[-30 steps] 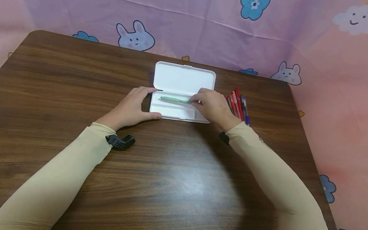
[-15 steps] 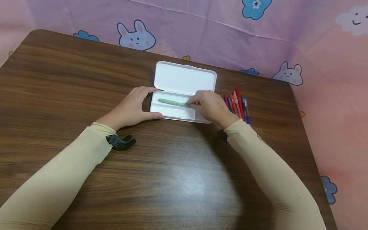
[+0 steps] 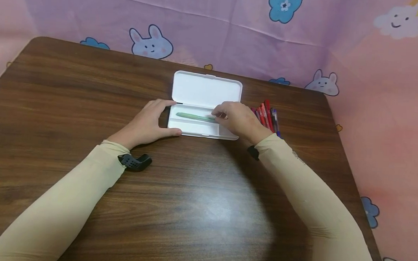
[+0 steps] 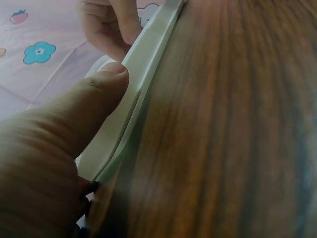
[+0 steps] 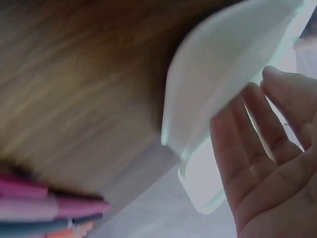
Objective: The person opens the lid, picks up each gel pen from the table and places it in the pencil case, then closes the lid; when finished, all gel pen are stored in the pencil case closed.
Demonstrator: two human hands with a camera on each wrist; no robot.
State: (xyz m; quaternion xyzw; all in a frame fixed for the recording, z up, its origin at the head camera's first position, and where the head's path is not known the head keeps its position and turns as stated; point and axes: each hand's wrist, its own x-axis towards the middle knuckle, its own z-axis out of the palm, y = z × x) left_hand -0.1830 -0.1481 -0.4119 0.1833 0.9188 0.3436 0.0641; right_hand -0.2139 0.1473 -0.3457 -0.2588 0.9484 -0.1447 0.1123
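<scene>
A white pencil case (image 3: 207, 91) lies on the table with its lid raised at the back. My left hand (image 3: 145, 121) grips its left end, thumb on the front rim and fingers at the hinge corner; the left wrist view has the thumb against the case wall (image 4: 126, 94). Inside the rear compartment is a green pen (image 3: 193, 116), its right end hidden by my right hand (image 3: 239, 118). That hand is over the case's right part, thumb and forefinger parted just above the pen. In the right wrist view its fingers (image 5: 270, 134) are loosely extended with nothing between them.
Several red, pink and dark pens (image 3: 266, 117) lie in a bundle right of the case, partly behind my right wrist. The wooden table (image 3: 176, 207) ends at a patterned cloth (image 3: 200, 23) behind and to the right.
The right hand shifted the green pen slightly left and lowered it into the case's rear compartment, then its fingers parted from it. The left hand has stayed on the case.
</scene>
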